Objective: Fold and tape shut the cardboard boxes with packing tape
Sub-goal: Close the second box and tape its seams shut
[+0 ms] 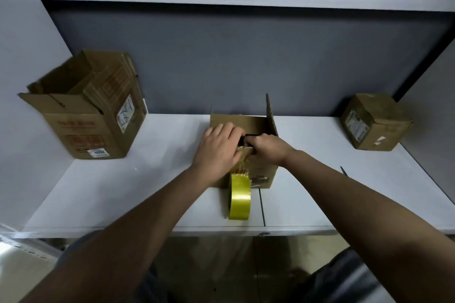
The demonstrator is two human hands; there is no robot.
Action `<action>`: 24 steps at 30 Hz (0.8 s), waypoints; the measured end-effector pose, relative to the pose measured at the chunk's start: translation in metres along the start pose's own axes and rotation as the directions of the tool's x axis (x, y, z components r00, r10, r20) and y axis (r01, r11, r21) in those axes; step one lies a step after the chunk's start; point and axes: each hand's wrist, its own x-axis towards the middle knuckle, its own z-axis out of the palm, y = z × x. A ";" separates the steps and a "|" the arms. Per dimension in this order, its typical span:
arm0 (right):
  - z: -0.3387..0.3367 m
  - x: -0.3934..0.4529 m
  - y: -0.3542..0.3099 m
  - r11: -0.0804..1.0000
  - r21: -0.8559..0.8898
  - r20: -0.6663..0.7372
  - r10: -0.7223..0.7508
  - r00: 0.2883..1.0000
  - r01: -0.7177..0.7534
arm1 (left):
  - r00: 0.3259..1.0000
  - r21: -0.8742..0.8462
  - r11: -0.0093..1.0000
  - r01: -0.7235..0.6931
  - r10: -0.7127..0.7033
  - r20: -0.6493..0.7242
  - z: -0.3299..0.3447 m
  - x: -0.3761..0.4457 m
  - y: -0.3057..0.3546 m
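Small box (pixel 256 170) sits centre of desk (pixel 123 192), right flap upright, top not yet closed. Tape roll (pixel 239 197) stands on edge just near of it, strip running up the near wall to the top. Left hand (pixel 219 147) lies flat w/ straight fingers over the left flap; right hand (pixel 267 151) curled at the near top edge, apparently pinching the tape end.

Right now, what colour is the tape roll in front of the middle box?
Shiny yellow tape roll, standing on edge; head view.
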 end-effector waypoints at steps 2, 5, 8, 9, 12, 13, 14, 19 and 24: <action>-0.001 -0.003 0.003 0.998 0.051 -0.015 0.040 0.999 -0.040 | 0.975 0.030 0.999 -0.021 0.014 0.221 0.006 0.011 -0.002; 0.000 -0.006 0.001 0.995 0.068 -0.047 0.074 0.996 -0.071 | 0.937 -0.059 0.998 0.033 -0.010 0.349 0.014 0.021 -0.005; 0.002 -0.007 0.006 0.976 0.209 -0.073 0.074 0.995 -0.057 | 0.930 -0.204 0.970 0.132 -0.050 0.363 0.019 0.020 -0.012; 0.002 -0.008 0.008 0.962 0.270 -0.087 0.069 0.994 -0.043 | 0.931 -0.212 0.969 0.125 -0.040 0.363 0.019 0.018 -0.014; 0.004 -0.011 0.011 0.957 0.290 -0.126 0.007 0.992 0.031 | 0.915 -0.255 0.959 0.125 -0.012 0.402 0.019 0.017 -0.021; 0.005 -0.013 0.011 0.961 0.273 -0.138 -0.006 0.990 0.044 | 0.909 -0.266 0.955 0.131 -0.008 0.417 0.019 0.017 -0.021; 0.005 -0.015 0.012 0.965 0.257 -0.151 -0.013 0.988 0.052 | 0.905 -0.261 0.957 0.126 -0.003 0.425 0.019 0.017 -0.021; 0.009 -0.018 0.012 0.987 0.114 -0.190 -0.089 0.978 0.112 | 0.933 -0.176 0.984 0.022 0.043 0.358 0.025 0.016 -0.022; 0.005 -0.017 0.009 0.993 -0.107 -0.129 -0.064 0.990 0.050 | 0.918 -0.117 0.993 0.017 0.031 0.396 0.020 0.018 -0.018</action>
